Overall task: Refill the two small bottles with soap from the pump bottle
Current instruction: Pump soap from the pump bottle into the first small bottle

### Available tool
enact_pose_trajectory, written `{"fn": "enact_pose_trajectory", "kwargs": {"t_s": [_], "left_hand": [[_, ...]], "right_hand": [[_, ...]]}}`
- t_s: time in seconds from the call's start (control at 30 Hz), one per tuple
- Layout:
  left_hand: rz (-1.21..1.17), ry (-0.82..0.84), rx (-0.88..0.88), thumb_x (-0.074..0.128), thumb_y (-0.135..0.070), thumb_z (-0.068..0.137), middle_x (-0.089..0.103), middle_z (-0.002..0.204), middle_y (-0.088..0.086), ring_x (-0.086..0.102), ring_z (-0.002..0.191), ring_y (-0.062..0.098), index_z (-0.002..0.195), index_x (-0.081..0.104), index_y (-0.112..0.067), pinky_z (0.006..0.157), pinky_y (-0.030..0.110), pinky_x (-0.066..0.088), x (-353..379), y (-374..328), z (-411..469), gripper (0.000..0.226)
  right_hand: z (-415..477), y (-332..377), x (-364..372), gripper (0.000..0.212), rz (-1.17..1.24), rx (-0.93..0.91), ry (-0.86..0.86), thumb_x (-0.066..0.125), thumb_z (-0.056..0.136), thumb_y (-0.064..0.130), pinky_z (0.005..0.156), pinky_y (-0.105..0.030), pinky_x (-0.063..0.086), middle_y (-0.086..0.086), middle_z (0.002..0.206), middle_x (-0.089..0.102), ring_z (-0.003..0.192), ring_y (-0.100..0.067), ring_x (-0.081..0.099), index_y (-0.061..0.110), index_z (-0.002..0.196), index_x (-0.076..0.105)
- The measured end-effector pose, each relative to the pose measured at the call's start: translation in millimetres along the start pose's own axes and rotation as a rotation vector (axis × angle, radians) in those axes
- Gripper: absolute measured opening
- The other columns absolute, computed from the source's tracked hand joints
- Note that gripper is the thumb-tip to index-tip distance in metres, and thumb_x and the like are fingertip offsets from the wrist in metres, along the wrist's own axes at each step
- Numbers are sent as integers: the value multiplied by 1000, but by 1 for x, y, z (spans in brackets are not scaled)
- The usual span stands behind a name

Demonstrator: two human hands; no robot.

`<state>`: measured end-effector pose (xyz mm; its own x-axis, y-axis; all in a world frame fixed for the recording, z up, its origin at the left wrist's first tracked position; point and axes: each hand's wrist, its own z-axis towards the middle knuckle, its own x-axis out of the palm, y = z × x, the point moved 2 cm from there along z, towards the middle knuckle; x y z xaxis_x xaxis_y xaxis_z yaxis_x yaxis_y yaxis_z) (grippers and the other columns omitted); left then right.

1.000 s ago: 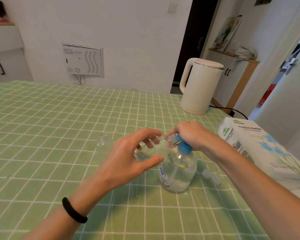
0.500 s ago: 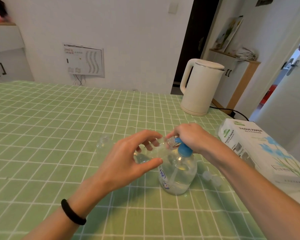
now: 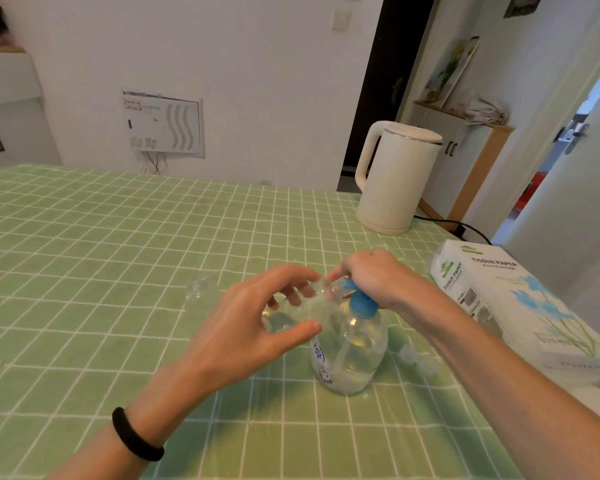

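A clear pump bottle (image 3: 350, 355) with a blue pump head (image 3: 361, 301) stands on the green checked tablecloth, partly filled with clear soap. My right hand (image 3: 374, 278) sits on top of the pump head with its fingers curled over it and around the nozzle. My left hand (image 3: 257, 323) holds a small clear bottle (image 3: 302, 313) tilted, its mouth up against the nozzle. A second small clear bottle (image 3: 198, 287) stands alone on the cloth further left. Two small clear caps (image 3: 418, 360) lie just right of the pump bottle.
A white electric kettle (image 3: 395, 178) stands at the back right, its cord running off the table. A white tissue paper box (image 3: 520, 299) lies along the right edge. The table (image 3: 84, 254) stretches to the left and back.
Both hands keep their hold on the small bottle and the pump head. Only the view has shifted a little.
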<state>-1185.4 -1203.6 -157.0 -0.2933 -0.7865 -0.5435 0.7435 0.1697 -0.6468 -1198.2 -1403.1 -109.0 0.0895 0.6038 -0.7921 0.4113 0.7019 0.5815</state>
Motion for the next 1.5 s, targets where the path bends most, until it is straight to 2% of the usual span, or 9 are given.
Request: {"fn": "enact_pose_trajectory", "kwargs": {"t_s": [0.2, 0.37, 0.5, 0.7, 0.93, 1.03, 1.17, 1.3, 1.5], "left_hand": [[-2, -12, 10, 71, -52, 84, 69, 112, -24, 67, 102, 3, 130, 64, -34, 82, 25, 55, -1, -1, 1, 50], [-9, -9, 10, 71, -51, 84, 70, 111, -23, 68, 101, 4, 127, 65, -32, 81, 26, 55, -1, 0, 1, 47], [-10, -7, 2, 71, -52, 84, 70, 110, -24, 68, 101, 3, 129, 66, -32, 80, 28, 56, 0, 1, 0, 49], [-28, -15, -1, 74, -50, 83, 71, 111, -22, 69, 101, 7, 130, 66, -30, 81, 28, 55, 1, 1, 0, 51], [-14, -11, -11, 72, -50, 83, 71, 110, -21, 69, 101, 6, 127, 67, -29, 81, 30, 56, 0, -1, 1, 49], [-13, -5, -12, 72, -51, 83, 72, 109, -20, 69, 100, 6, 128, 67, -28, 80, 32, 56, 0, -1, 0, 50], [-17, -12, -5, 72, -49, 83, 72, 109, -20, 70, 100, 9, 128, 67, -26, 80, 34, 57, 0, -1, 1, 51], [-23, -13, -12, 73, -48, 83, 72, 109, -19, 70, 100, 10, 129, 66, -26, 80, 34, 57, 0, 1, 1, 51], [-25, -14, -24, 77, -45, 84, 72, 109, -18, 70, 101, 10, 128, 67, -26, 80, 35, 57, 0, 0, 1, 49]], "right_hand": [[2, 1, -8, 39, -8, 23, 3, 43, 98, 22, 60, -23, 40, 18, 75, 54, 68, -6, 51, 19, 101, 82], [-2, -1, -2, 38, 151, 49, -5, 44, 93, 20, 83, -38, 54, 9, 69, 69, 79, -14, 65, 14, 100, 80], [-3, -2, -1, 40, 96, 38, -16, 41, 96, 22, 63, -25, 42, 14, 66, 57, 73, -5, 56, 21, 104, 80], [-1, 4, -9, 40, -15, -19, 11, 41, 101, 18, 57, -20, 38, 14, 74, 54, 68, -7, 52, 15, 103, 81], [-1, -1, -1, 41, 38, -29, 12, 40, 99, 13, 61, -22, 44, 11, 77, 58, 71, -11, 55, 5, 109, 79], [-1, -2, -1, 43, 5, -31, -17, 39, 99, 17, 59, -22, 40, 19, 75, 53, 69, -7, 52, 16, 105, 82], [-2, 2, -7, 40, -7, -22, -18, 41, 101, 14, 61, -21, 41, 13, 79, 51, 70, -9, 50, 15, 105, 81], [3, -2, -4, 40, 124, 1, -64, 43, 97, 19, 77, -31, 51, 17, 83, 57, 79, -11, 59, 18, 96, 83], [1, -7, 1, 39, 131, 11, -38, 41, 95, 19, 62, -27, 40, 13, 63, 61, 74, -8, 56, 19, 99, 80]]}}
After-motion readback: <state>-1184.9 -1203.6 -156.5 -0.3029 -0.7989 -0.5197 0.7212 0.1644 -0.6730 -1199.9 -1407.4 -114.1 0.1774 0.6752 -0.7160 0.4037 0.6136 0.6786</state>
